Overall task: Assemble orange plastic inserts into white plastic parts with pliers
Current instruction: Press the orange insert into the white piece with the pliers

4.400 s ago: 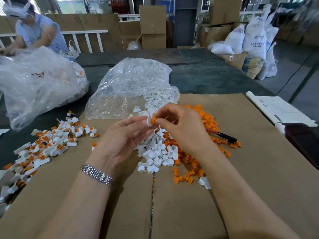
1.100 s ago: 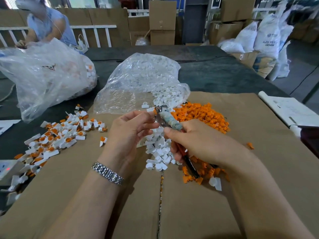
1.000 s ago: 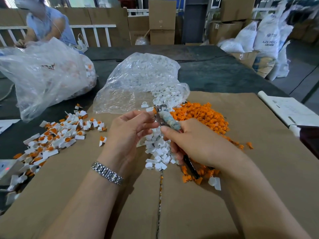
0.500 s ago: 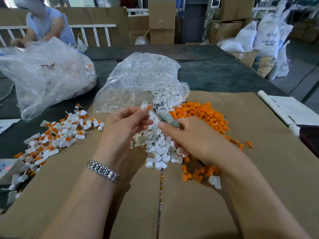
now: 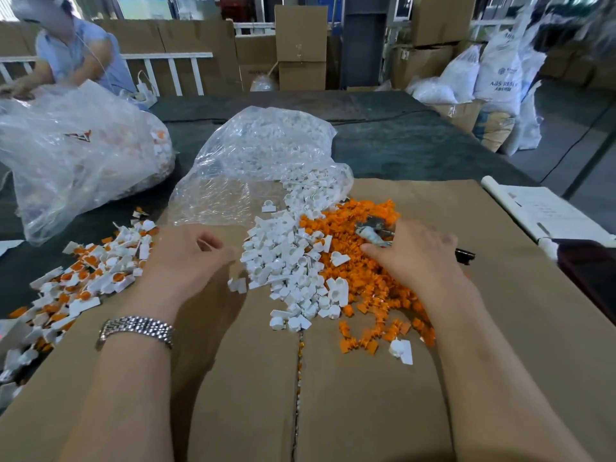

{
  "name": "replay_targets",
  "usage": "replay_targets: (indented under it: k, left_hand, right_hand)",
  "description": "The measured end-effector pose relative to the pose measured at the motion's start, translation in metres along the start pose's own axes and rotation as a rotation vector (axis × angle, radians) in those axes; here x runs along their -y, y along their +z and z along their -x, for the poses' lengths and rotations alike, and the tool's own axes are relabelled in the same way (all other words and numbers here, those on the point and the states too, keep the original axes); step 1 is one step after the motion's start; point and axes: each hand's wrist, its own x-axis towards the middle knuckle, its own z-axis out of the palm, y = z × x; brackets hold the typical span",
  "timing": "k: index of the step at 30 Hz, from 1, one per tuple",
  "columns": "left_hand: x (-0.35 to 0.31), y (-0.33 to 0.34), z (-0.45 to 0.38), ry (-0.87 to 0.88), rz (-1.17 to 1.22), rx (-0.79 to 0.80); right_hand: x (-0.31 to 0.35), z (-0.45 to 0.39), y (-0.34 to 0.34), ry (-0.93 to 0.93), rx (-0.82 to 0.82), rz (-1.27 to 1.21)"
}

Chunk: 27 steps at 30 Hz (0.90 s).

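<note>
A heap of white plastic parts [image 5: 286,261] lies in the middle of the cardboard sheet [image 5: 366,411], with a heap of orange inserts [image 5: 363,278] touching its right side. My right hand [image 5: 416,258] lies low over the orange heap and holds the pliers [image 5: 373,230]. Their jaws stick out past my fingertips and the dark handle tip [image 5: 465,255] shows beyond the hand's right side. My left hand [image 5: 190,258] is blurred, to the left of the white heap, with relaxed fingers and nothing visible in it.
White parts fitted with orange inserts [image 5: 83,278] lie scattered at the left. A clear bag of white parts [image 5: 253,161] lies open behind the heaps, a larger bag [image 5: 76,155] at far left, held by another person [image 5: 73,51]. Rolled paper sheets [image 5: 540,211] lie at right.
My hands have parted: the left one has swung out to the left, away from the pliers' jaws. The right one has dropped to the right onto the orange heap with the pliers.
</note>
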Motion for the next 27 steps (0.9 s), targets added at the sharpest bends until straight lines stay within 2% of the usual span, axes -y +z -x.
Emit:
replay_targets:
  k: [2, 4, 8, 11, 14, 16, 21, 27]
  left_hand:
    - [-0.001, -0.001, 0.003, 0.012, -0.042, 0.185]
    - [-0.001, -0.001, 0.005, 0.023, -0.109, 0.264]
    - [0.002, 0.001, 0.002, 0.025, -0.160, 0.276]
    - [0.004, 0.003, -0.002, 0.051, -0.126, 0.188]
    - [0.007, 0.007, -0.005, 0.040, 0.178, 0.090]
    - [0.004, 0.011, -0.004, 0.028, 0.388, 0.100]
    - [-0.013, 0.024, 0.005, -0.066, 0.868, 0.299]
    - [-0.030, 0.039, 0.018, -0.136, 1.078, 0.442]
  right_hand:
    - [0.001, -0.001, 0.002, -0.001, 0.010, 0.020]
    - [0.003, -0.001, 0.004, 0.001, 0.011, 0.004]
    - [0.004, 0.000, 0.005, -0.018, 0.001, -0.065]
    - [0.005, -0.001, 0.001, -0.116, -0.059, -0.150]
    - [0.009, 0.001, -0.001, -0.269, -0.049, -0.098]
    - [0.013, 0.003, 0.003, -0.329, -0.012, -0.010]
    - [0.017, 0.003, 0.008, -0.387, -0.050, 0.051]
    - [0.012, 0.001, 0.006, -0.324, -0.108, -0.193]
